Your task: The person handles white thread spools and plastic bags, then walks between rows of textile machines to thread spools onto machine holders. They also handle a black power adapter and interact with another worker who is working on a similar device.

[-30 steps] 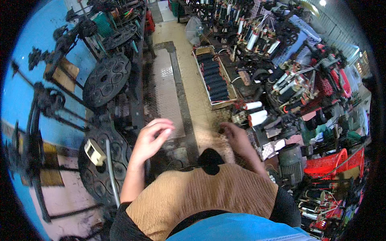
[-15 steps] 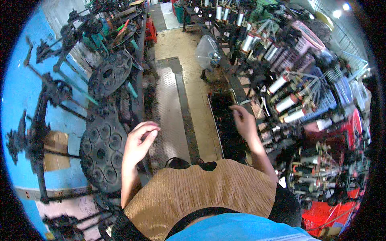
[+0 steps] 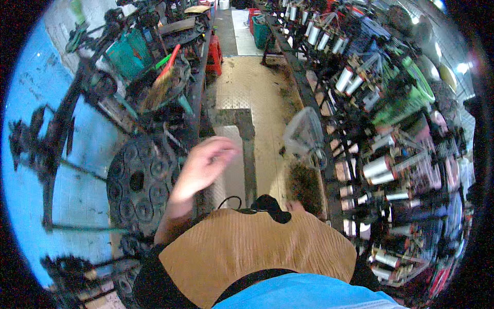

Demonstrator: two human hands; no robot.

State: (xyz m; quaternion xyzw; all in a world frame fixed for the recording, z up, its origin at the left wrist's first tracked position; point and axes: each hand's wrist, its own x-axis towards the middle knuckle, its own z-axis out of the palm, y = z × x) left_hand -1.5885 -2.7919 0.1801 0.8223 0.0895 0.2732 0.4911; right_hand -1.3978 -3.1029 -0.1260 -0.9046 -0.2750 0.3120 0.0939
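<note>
My left hand (image 3: 208, 164) is raised in front of my body over the walkway, near the edge of the left-hand row of machines. Motion smears its fingers, which look loosely bent, and nothing shows in it. Of my right hand (image 3: 295, 207) only a small blurred part appears past the edge of my brown top (image 3: 257, 234); the rest is hidden. To the left of my left hand is a dark round machine plate (image 3: 136, 180) with circular discs on it.
A tread-patterned walkway (image 3: 267, 108) runs ahead between two rows of machines. White bobbins (image 3: 377, 167) line the right side. A clear plastic bag (image 3: 303, 129) hangs there. Further off are a red stool (image 3: 214, 54), a green bin (image 3: 262, 35) and a red-handled broom (image 3: 167, 67).
I have moved forward along the walkway; the plastic bag and stool appear nearer. My left hand has swung inward and forward. My right hand has dropped back, mostly out of sight.
</note>
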